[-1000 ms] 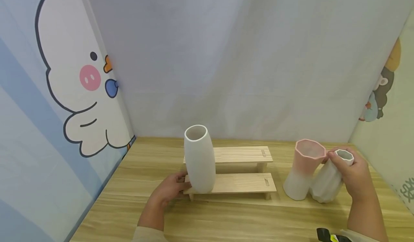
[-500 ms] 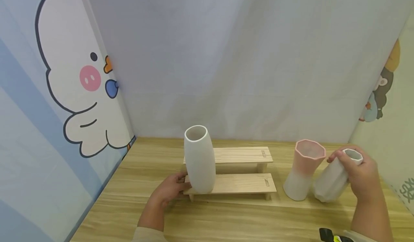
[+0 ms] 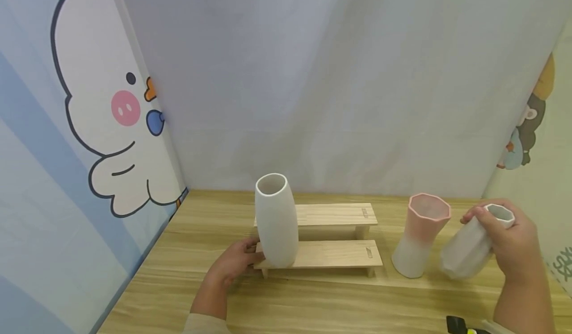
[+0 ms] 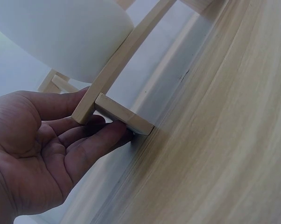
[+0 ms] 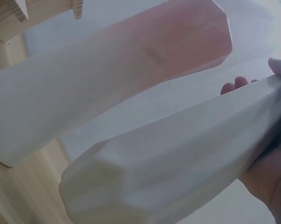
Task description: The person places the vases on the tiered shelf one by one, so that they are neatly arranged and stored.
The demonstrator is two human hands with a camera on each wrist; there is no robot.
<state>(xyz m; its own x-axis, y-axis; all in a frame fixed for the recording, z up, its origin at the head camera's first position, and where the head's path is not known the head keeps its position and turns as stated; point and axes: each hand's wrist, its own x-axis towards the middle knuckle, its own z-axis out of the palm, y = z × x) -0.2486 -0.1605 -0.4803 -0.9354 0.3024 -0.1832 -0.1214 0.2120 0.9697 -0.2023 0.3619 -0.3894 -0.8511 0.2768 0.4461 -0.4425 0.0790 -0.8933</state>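
Observation:
My right hand [image 3: 518, 239] grips a white faceted vase [image 3: 466, 249] around its neck, just below the rim. The vase leans, its mouth toward the right and its base toward the pink-and-white vase [image 3: 420, 234], which stands upright to its left. In the right wrist view the faceted vase [image 5: 159, 163] shows a gap from the pink one. My left hand [image 3: 237, 259] holds the left end of a two-step wooden stand [image 3: 335, 253], with fingers around the board's end and the leg [image 4: 126, 114]. A tall smooth white vase [image 3: 277, 225] stands on the lower step's left end.
A wood-grain table [image 3: 313, 306] lies under everything. Behind it hangs a pale curtain [image 3: 313, 86], with a cartoon-printed panel [image 3: 120, 155] at left and another printed panel [image 3: 523, 140] at right. A black strap piece [image 3: 457, 324] shows by the right sleeve.
My right hand has moved to the right with the white faceted vase, which leans more and now stands apart from the pink one. The left hand, stand and tall vase stay put.

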